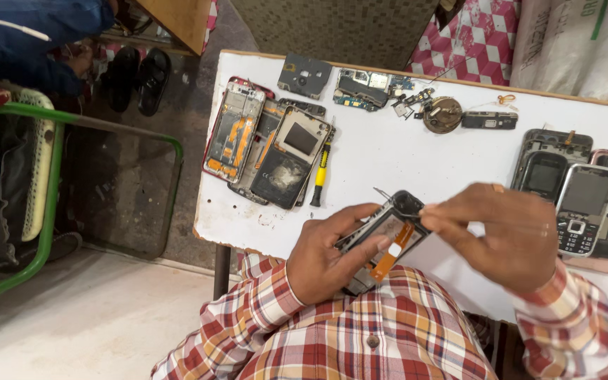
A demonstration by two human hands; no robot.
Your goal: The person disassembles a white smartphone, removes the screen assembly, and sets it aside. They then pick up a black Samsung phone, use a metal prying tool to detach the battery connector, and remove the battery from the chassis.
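Our left hand [321, 253] wraps its fingers around an opened phone [383, 239] with an orange strip, held just above our checked shirt [360, 331]. Our right hand [508, 236] pinches the phone's top corner with narrow fingertips. Farther out on the white table [388, 162] lie a yellow screwdriver [322, 169], a pile of phone frames [262, 141] and two button phones [571, 200]. Beyond are small circuit boards [364, 88].
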